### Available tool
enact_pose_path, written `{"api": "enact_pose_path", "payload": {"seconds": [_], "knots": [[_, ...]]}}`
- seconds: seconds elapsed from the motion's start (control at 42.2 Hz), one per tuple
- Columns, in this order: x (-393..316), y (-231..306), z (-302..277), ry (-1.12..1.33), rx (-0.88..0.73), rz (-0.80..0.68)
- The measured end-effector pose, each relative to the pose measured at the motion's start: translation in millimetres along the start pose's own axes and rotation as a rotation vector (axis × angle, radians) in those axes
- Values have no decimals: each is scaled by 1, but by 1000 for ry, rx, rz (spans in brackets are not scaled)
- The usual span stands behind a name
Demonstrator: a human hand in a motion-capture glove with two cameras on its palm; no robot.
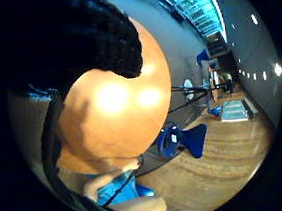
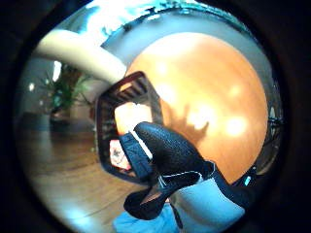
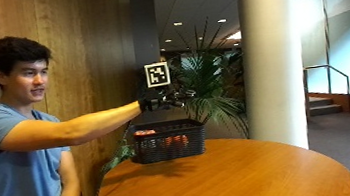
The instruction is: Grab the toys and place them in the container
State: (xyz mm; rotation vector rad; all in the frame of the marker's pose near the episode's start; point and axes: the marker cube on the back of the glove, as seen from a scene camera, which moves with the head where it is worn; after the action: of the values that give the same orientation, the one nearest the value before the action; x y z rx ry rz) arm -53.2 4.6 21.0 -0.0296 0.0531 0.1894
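Observation:
In the outside view my gloved right hand (image 3: 162,101) hangs in the air just above the black wire basket (image 3: 167,141), arm stretched out, fingers spread and holding nothing. The basket stands at the far left edge of the round wooden table (image 3: 239,181). Inside it lie orange toys (image 3: 175,140) and a red toy (image 3: 144,132). The thumb side palm view looks down past the gloved thumb (image 2: 165,155) into the basket (image 2: 104,126), where an orange toy (image 2: 131,116) and a red and white toy (image 2: 116,153) show. The tabletop (image 1: 112,118) fills the little finger side view.
A white pillar (image 3: 274,55) stands behind the table on the right, and a potted palm (image 3: 210,83) behind the basket. A wood-panelled wall (image 3: 82,49) runs close along the left. Blue chairs (image 1: 182,139) stand on the floor beyond the table.

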Motion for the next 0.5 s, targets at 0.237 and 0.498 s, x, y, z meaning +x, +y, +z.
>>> {"api": "enact_pose_path", "payload": {"seconds": [0.237, 0.498], "knots": [[65, 7, 30, -12, -5, 19], [109, 16, 57, -17, -33, 122]]}}
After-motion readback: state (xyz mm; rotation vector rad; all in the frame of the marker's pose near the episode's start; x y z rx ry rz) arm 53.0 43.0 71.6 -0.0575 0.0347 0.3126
